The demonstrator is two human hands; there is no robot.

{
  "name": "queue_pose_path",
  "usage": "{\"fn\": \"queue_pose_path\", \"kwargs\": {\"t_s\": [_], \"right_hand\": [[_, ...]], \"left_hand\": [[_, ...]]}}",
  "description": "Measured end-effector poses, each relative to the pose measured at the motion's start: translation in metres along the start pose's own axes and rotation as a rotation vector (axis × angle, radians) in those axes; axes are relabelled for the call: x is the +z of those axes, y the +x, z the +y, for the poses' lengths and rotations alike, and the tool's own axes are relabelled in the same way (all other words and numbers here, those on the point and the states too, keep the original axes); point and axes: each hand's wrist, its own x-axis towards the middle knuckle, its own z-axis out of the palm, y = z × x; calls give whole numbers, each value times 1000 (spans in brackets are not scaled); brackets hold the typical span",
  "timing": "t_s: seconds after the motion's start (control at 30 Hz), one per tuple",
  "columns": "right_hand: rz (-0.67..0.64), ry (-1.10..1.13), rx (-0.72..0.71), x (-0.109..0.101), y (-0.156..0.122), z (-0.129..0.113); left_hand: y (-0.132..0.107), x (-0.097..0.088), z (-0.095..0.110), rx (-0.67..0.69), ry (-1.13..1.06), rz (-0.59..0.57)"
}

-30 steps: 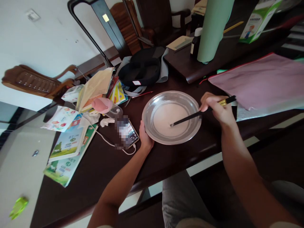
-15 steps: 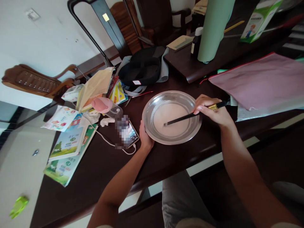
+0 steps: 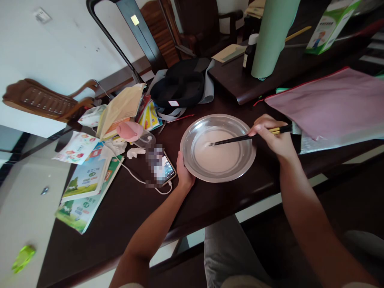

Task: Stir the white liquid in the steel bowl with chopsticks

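Note:
A shallow metal bowl [image 3: 192, 132] stands on the dark wooden table [image 3: 126, 208] and holds a pale, milky batter [image 3: 222, 158]. My left hand [image 3: 183, 174] grips the bowl's near-left rim. My right hand [image 3: 274, 138] is closed around black chopsticks [image 3: 237, 139] with gold ends. Their tips dip into the batter at the far-left part of the bowl.
A phone [image 3: 163, 170] on a white cable lies just left of the bowl. Books [image 3: 87, 188], papers and a pink object [image 3: 129, 131] crowd the left. A black bag [image 3: 180, 86], a green roll [image 3: 271, 38] and a pink folder [image 3: 333, 102] lie behind and right.
The chopstick tips have swept from the bowl's middle to its far-left part. My right hand shifted slightly with them. My left hand has stayed on the rim.

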Motion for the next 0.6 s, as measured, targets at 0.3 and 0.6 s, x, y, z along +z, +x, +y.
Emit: {"fn": "queue_pose_path", "kwargs": {"t_s": [0.3,0.6], "right_hand": [[-163,44,10,0,0,-3],[-164,90,11,0,0,-2]], "left_hand": [[-1,2,1,-6,7,12],[-3,5,3,-10,5,41]]}}
